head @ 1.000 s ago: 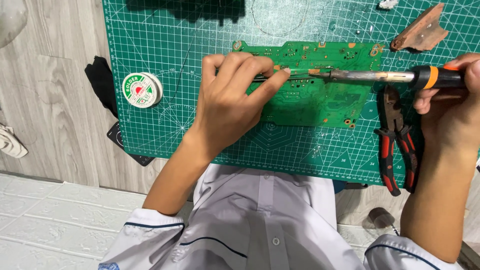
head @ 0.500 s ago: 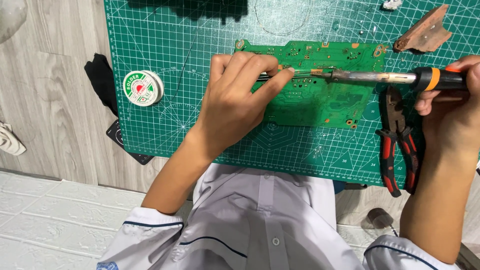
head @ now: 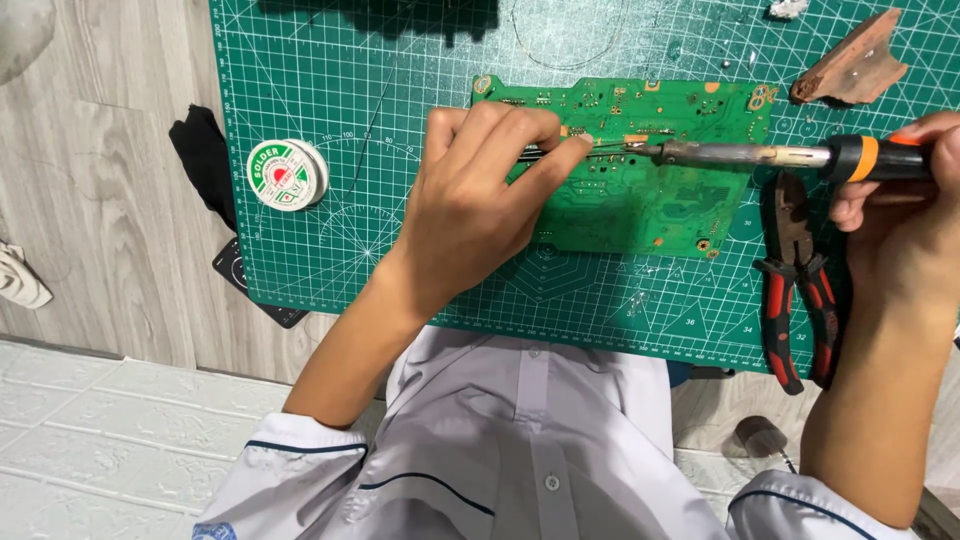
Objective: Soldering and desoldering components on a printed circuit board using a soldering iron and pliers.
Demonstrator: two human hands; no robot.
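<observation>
A green circuit board (head: 650,190) lies on the green cutting mat (head: 400,90). My left hand (head: 480,200) rests on the board's left part and pinches thin metal tweezers (head: 585,147), whose tips meet the board near its upper middle. My right hand (head: 900,210) grips the black and orange handle of a soldering iron (head: 760,155). The iron lies level, pointing left, and its tip sits at the tweezers' tips on the board.
Red-handled pliers (head: 795,280) lie on the mat right of the board. A spool of solder wire (head: 287,172) sits at the mat's left edge, beside a black cloth (head: 205,160). A brown chunk (head: 850,65) lies at top right.
Both hands hold their places on the board; the tweezers and iron tip stay together. The view shifted very slightly.
</observation>
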